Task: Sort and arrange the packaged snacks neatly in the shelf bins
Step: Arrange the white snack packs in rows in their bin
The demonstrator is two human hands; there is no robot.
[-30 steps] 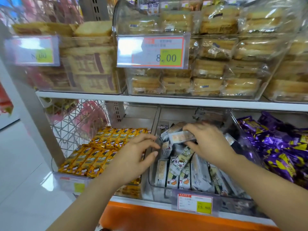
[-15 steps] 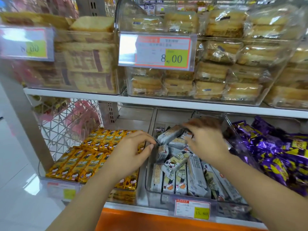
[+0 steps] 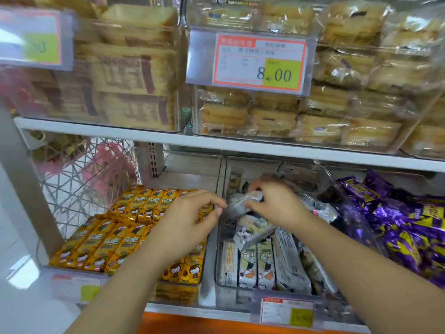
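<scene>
On the lower shelf a clear middle bin (image 3: pixel 218 266) holds several grey-white snack packs (image 3: pixel 265 261), some lined up at the front and some piled loosely behind. My right hand (image 3: pixel 277 203) is deep in this bin, shut on one grey-white pack (image 3: pixel 243 201) that it holds above the pile. My left hand (image 3: pixel 190 220) hovers over the divide between this bin and the left bin, fingers apart, its fingertips close to the held pack's left end. The left bin carries rows of yellow snack packs (image 3: pixel 115 237).
Purple foil packs (image 3: pixel 404 227) fill the bin on the right. The upper shelf (image 3: pixel 168 139) carries clear bins of wrapped cakes (image 3: pixel 325 112) with a price tag (image 3: pixel 260 61). A wire basket (image 3: pixel 79 184) stands at the left. Another price tag (image 3: pixel 286 309) hangs at the middle bin's front.
My right hand has lifted a grey-white pack from the back of the pile toward the left. My left hand has risen a little toward it. The view has moved closer to the shelf.
</scene>
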